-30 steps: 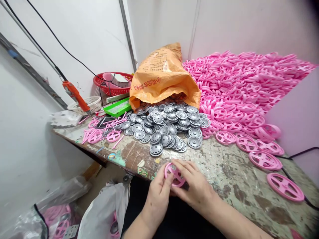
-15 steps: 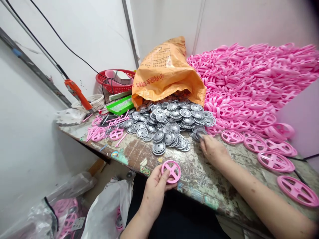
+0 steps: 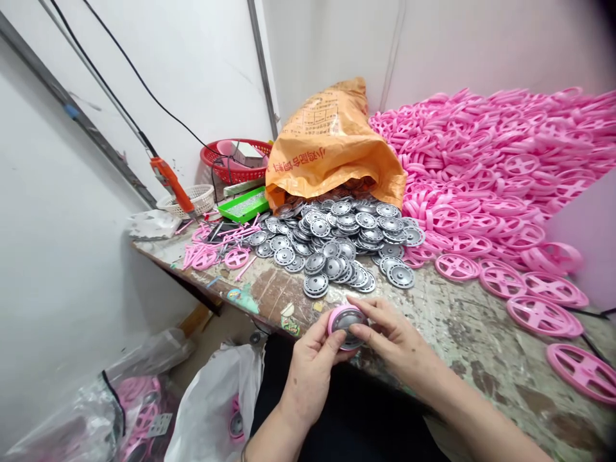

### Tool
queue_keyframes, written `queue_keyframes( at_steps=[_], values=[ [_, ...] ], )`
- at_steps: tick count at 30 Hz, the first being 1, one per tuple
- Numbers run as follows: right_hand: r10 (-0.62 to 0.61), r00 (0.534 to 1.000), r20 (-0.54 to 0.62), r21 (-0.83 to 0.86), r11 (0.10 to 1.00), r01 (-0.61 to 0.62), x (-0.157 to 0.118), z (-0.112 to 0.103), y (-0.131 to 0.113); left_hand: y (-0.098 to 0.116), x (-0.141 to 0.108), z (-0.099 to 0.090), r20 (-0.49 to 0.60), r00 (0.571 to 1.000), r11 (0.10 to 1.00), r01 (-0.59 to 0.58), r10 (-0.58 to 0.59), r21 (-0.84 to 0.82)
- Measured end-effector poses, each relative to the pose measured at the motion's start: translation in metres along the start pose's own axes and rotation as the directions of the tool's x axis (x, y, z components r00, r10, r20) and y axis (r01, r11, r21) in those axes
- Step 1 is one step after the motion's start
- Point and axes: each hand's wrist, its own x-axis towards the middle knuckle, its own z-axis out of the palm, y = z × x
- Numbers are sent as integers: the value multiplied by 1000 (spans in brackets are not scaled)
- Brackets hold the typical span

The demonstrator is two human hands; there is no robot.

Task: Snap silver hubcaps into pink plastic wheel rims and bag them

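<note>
My left hand (image 3: 315,359) grips a pink plastic wheel (image 3: 332,323) by its lower left rim, just over the table's front edge. A grey hubcap disc (image 3: 350,324) lies against the face of this wheel, covering its spokes. My right hand (image 3: 385,330) is closed on the disc and the wheel from the right, thumb on the disc. Whether the disc is seated in the wheel, I cannot tell. Behind the hands lies a heap of grey hubcap discs (image 3: 332,249), spilling from an orange woven sack (image 3: 332,144).
A large pile of pink wheels (image 3: 495,167) fills the right back. An orange electric screwdriver (image 3: 171,183) hangs at left near a green tray (image 3: 244,206), a red basket (image 3: 226,168) and pink rods (image 3: 224,239). Plastic bags (image 3: 216,398) stand below the table (image 3: 462,333).
My right hand has come from the disc heap to the left hand, bringing a grey hubcap disc onto the pink wheel. The view has shifted slightly.
</note>
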Motion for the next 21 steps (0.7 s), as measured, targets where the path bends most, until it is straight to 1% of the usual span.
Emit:
queue_keyframes(
  at_steps=[2, 4, 6, 8, 10, 11, 14, 15, 17, 18, 19, 20, 21],
  values=[
    [93, 988, 121, 143, 984, -110, 1, -3, -8, 2, -1, -1, 15, 1000, 1000, -12, 11, 20],
    [157, 968, 193, 205, 959, -196, 1, -3, -15, 3, -2, -3, 21, 1000, 999, -20, 19, 41],
    [186, 962, 197, 207, 952, -227, 0, 0, -18, 3, -2, -3, 17, 1000, 998, -20, 19, 56],
    [193, 966, 170, 193, 955, -225, -3, 3, -17, 2, -4, -4, 8, 1000, 998, -13, 13, 61],
    [189, 971, 143, 146, 967, -210, -5, 4, -15, 1, -6, -2, -2, 1000, 998, 6, -6, 56],
    [189, 976, 113, 95, 975, -200, -6, 5, -14, 0, -7, 1, -3, 1000, 998, 19, -19, 53],
    [161, 987, 7, -113, 981, -159, -12, 8, -14, 0, -9, 10, 18, 998, 996, 62, -64, 71],
    [146, 989, -15, -168, 975, -146, -14, 9, -15, 1, -9, 13, 25, 997, 992, 74, -77, 98],
    [113, 994, -3, -226, 968, -111, -18, 9, -17, 2, -8, 13, 23, 997, 976, 70, -77, 207],
    [104, 995, 10, -234, 967, -99, -19, 7, -17, 2, -9, 8, -2, 998, 958, 56, -58, 281],
    [106, 994, 13, -238, 966, -100, -18, 2, -16, 2, -10, -2, -48, 998, 932, 44, -28, 360],
    [120, 993, -6, -250, 961, -118, -17, -7, -13, 0, -12, -17, -115, 993, 899, 41, 10, 436],
    [136, 989, -51, -274, 951, -145, -13, -19, -7, -3, -15, -37, -193, 980, 861, 49, 58, 505]
  ],
)
